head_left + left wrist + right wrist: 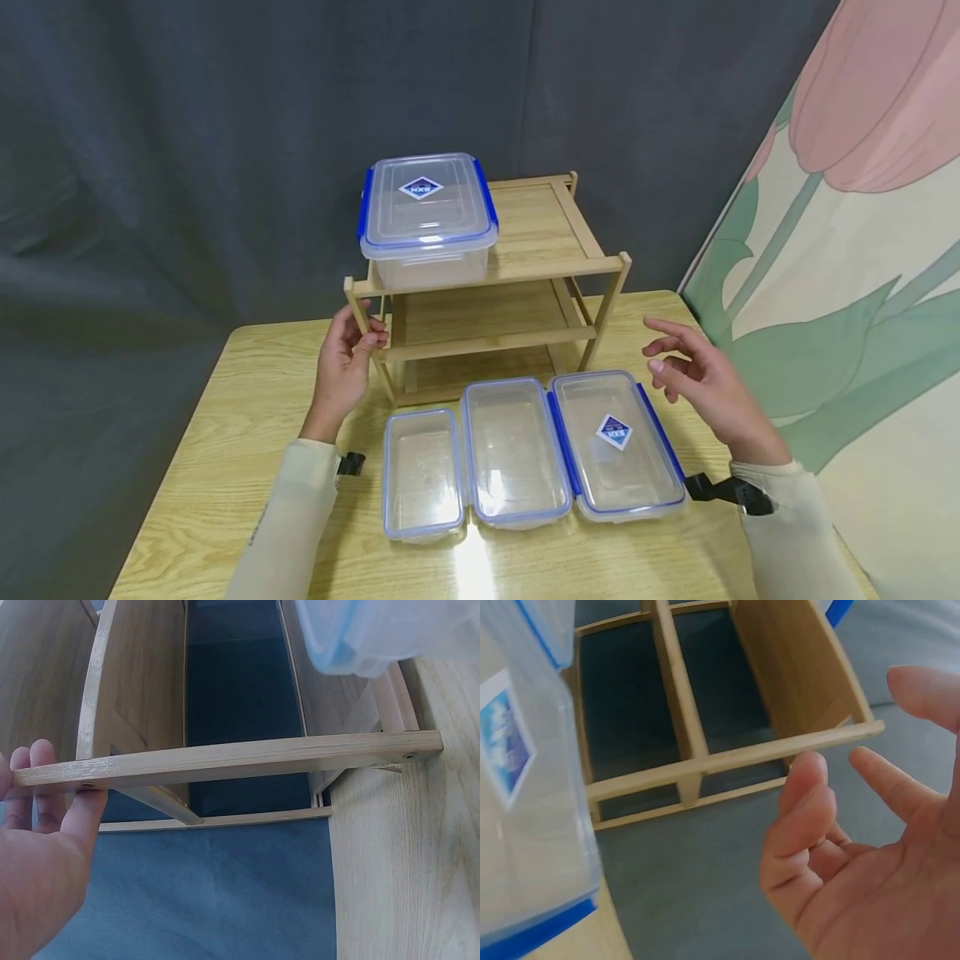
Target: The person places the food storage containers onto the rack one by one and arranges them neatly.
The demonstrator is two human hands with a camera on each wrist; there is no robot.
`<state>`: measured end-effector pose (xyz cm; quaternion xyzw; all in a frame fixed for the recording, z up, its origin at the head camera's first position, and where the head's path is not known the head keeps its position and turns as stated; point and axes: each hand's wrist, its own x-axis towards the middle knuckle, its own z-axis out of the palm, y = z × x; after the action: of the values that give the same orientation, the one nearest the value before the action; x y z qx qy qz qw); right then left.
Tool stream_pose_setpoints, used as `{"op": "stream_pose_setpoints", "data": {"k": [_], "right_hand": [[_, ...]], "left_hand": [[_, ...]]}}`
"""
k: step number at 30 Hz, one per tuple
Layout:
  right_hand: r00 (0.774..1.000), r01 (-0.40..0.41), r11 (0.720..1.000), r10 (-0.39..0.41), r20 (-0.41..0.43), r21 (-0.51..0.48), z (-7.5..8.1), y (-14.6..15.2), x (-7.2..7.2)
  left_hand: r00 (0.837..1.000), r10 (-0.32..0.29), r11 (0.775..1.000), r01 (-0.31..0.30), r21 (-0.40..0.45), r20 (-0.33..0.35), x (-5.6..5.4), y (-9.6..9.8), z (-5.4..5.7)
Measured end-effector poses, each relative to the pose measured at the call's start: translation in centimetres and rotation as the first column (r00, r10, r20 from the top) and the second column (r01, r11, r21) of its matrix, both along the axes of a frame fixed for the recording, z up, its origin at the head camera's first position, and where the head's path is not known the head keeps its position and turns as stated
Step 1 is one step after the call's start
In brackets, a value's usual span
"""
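Observation:
A three-tier wooden shelf stands at the back of the table. My left hand holds its front left leg, with the thumb on one side and fingers behind it. To the right of the shelf, my right hand hovers with loosely bent fingers and touches nothing. On the shelf's top tier, at the left, sits a large clear food container with blue side clips. In front of the shelf lie a small lidded container, a medium one and a labelled one with blue clips.
The wooden table carries everything. A dark curtain hangs right behind the shelf. On the right rises a wall panel with a tulip pattern, close to my right hand. The shelf's lower tiers face me.

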<state>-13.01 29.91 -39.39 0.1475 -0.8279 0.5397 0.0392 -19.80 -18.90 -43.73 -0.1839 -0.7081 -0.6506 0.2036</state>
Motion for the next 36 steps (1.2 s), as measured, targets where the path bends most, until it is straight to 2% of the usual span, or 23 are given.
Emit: {"op": "stream_pose_setpoints", "data": {"k": [6, 13, 19, 28, 36], "right_hand": [[1.0, 0.003, 0.999, -0.004, 0.017, 0.044, -2.0, 0.9, 0.4], [1.0, 0.011, 0.989, -0.012, 0.011, 0.146, -5.4, 2.3, 0.2], [0.997, 0.033, 0.985, -0.044, 0.058, 0.172, -7.6, 3.0, 0.3], [0.982, 0.034, 0.986, -0.063, 0.177, 0.163, -9.6, 3.1, 0.8], [0.971, 0.005, 0.988, -0.042, 0.234, 0.154, -11.0, 2.6, 1.4]], "left_hand": [[1.0, 0.003, 1.0, -0.003, -0.006, 0.002, -0.1, 0.0, 0.0], [1.0, 0.008, 1.0, -0.008, -0.016, 0.0, -0.1, 0.0, 0.1], [1.0, 0.006, 1.0, -0.006, -0.009, 0.005, 0.0, 0.1, 0.1], [0.999, 0.013, 1.0, -0.013, -0.01, 0.034, 0.1, 0.1, -0.1], [1.0, 0.012, 1.0, -0.012, -0.017, 0.008, 0.1, 0.1, 0.0]]}}
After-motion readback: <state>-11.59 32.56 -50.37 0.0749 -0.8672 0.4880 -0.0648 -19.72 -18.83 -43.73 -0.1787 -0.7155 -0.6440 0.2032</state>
